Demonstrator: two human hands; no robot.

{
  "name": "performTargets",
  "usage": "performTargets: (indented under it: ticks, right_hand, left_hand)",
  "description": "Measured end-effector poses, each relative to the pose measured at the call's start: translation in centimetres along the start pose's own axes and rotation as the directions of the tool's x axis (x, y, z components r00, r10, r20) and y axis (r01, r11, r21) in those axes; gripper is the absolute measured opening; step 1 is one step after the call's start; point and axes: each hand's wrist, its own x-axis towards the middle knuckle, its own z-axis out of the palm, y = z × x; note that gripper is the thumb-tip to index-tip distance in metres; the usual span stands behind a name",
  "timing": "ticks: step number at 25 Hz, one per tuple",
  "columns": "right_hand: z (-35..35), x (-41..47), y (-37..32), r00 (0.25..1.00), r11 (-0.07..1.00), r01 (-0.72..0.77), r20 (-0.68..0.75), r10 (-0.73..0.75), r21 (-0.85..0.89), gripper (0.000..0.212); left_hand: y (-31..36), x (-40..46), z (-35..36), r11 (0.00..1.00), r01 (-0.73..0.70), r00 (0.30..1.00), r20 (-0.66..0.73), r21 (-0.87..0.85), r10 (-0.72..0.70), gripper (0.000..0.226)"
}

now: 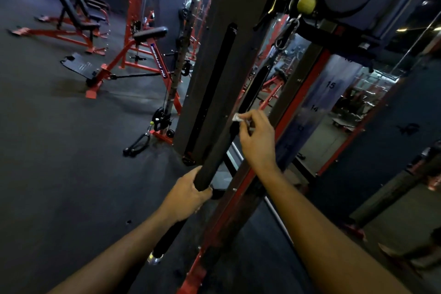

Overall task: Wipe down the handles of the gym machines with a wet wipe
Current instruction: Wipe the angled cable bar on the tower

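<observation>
The left hand (188, 194) is gripping the black padded cable bar (216, 150), fingers curled round its lower part. Just above, the right hand (256, 137) is pinching a small white wet wipe (238, 117) against that bar. Beyond, a red bench machine (140, 55) is standing on the dark floor (59, 150).

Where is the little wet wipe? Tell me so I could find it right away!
Find the long black padded bar hanging slantwise in front of the red and black cable machine. The left hand grips its lower part; higher up, the right hand pinches the wet wipe beside the bar. It is the only small white crumpled thing among all the black and red.
</observation>
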Motion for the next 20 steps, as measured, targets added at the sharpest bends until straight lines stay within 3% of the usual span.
performTargets:
  ticks: [5,10,14,20]
  right_hand:
    - [1.0,-4.2,-0.4,0.992,0.993,-0.01,0.126,-0.004,0.114,0.011]
    - [-0.5,0.5,0.0,0.988,0.987,-0.1,-0.1,0.113,0.124,0.013]
    - [1.1,-0.2,-0.7,0.981,0.983,-0.158,-0.099,0.167,0.098,0.014]
    - [1.1,-2.8,-0.4,0.962,0.97,-0.2,-0.16,0.221,0.136,0.008]
  left_hand:
    - [0.2,0.3,-1.4,1.0,0.014,1.0,0.02,0.01,-0.014,0.029]
    - [0.6,0.0,-0.3,0.998,0.046,0.996,0.072,-0.03,-0.044,0.022]
    - [0.1,0.1,0.7,0.999,0.031,0.997,0.07,0.023,-0.033,0.02]
    - [0.3,0.8,1.9,0.955,-0.06,0.968,0.249,0.291,-0.015,0.063]
